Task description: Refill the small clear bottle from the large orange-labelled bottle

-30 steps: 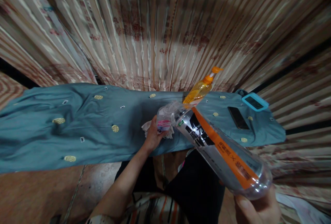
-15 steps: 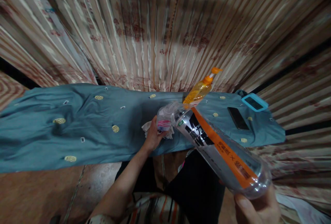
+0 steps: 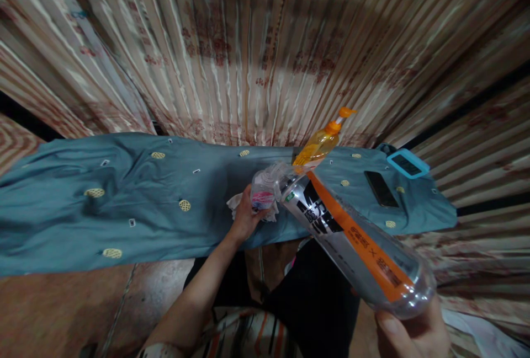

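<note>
My right hand (image 3: 414, 327) grips the base of a large clear plastic bottle (image 3: 351, 242) with a silver and orange label. That bottle is tilted, its neck end pointing up and left. At its mouth is a smaller clear container (image 3: 263, 195) with a pink and white label, which my left hand (image 3: 244, 215) is closed around. Whether the two mouths touch I cannot tell. A crumpled white cloth (image 3: 271, 214) lies under and beside the left hand. Just behind the large bottle's neck stands a pump bottle (image 3: 317, 148) of amber liquid with an orange pump top.
A teal cloth with pineapple prints (image 3: 149, 198) covers the long table. To the right lie a dark phone (image 3: 381, 188) and a light-blue framed digital clock (image 3: 408, 164). Pleated patterned curtains (image 3: 248, 54) hang close behind the table and at its right.
</note>
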